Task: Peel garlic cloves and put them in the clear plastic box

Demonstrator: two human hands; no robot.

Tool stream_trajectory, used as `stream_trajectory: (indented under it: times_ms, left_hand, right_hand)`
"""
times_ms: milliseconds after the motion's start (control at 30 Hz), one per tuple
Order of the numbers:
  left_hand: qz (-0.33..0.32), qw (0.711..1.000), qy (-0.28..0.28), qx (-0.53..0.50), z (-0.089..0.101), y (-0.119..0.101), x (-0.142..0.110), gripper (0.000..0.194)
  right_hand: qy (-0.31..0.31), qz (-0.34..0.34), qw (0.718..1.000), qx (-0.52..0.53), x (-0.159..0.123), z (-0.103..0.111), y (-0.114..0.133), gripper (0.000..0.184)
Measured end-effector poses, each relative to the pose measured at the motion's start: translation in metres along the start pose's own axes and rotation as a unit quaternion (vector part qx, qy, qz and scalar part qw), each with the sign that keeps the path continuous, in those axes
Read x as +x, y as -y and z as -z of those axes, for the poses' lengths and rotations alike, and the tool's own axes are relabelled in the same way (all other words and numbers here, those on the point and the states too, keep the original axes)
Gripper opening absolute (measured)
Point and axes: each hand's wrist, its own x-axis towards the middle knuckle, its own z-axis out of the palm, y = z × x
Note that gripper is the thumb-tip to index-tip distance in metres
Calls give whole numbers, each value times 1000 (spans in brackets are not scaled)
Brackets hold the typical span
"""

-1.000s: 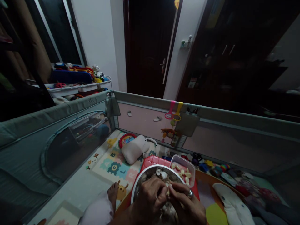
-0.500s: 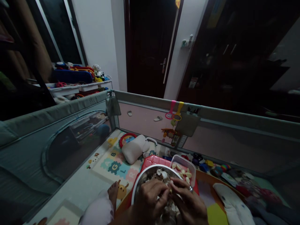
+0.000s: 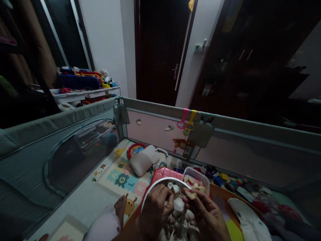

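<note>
My left hand (image 3: 155,207) and my right hand (image 3: 204,216) hover together over a steel bowl (image 3: 153,187) full of garlic and loose papery skins. Between the right hand's fingertips sits a peeled garlic clove (image 3: 191,195). A white garlic piece (image 3: 178,203) lies between the two hands, with the left hand's fingers curled beside it. Just behind the bowl stands a clear plastic tub (image 3: 197,178) with several peeled cloves in it. A red tray (image 3: 163,173) lies under the bowl.
I sit inside a grey-green mesh playpen (image 3: 75,147) on an alphabet foam mat (image 3: 122,177). A white pillow (image 3: 144,160) lies ahead, small toys (image 3: 225,177) along the right wall. My bare foot (image 3: 121,206) rests left of the bowl. A dark door (image 3: 160,50) stands beyond.
My hands have drawn slightly apart. The right hand now holds a peeled clove up near the plastic tub, and the left hand has dropped lower over the bowl.
</note>
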Motion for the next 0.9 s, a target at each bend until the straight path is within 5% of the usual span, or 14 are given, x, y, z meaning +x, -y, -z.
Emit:
stream_trajectory:
  times_ms: [233,567,900]
  left_hand:
    - [-6,995,79,-67,7,-3,1,11]
    - [-68,985,12,-161,13,-11,2,16]
    - [-117,986,54,-103,20,-16,6,21]
  right_hand:
    - [13,15,999,-50,-3,2,2,32]
    - [34,179,958,-222,-7,6,-5,21]
    - [72,278,913,-289,-2,10,-7,14]
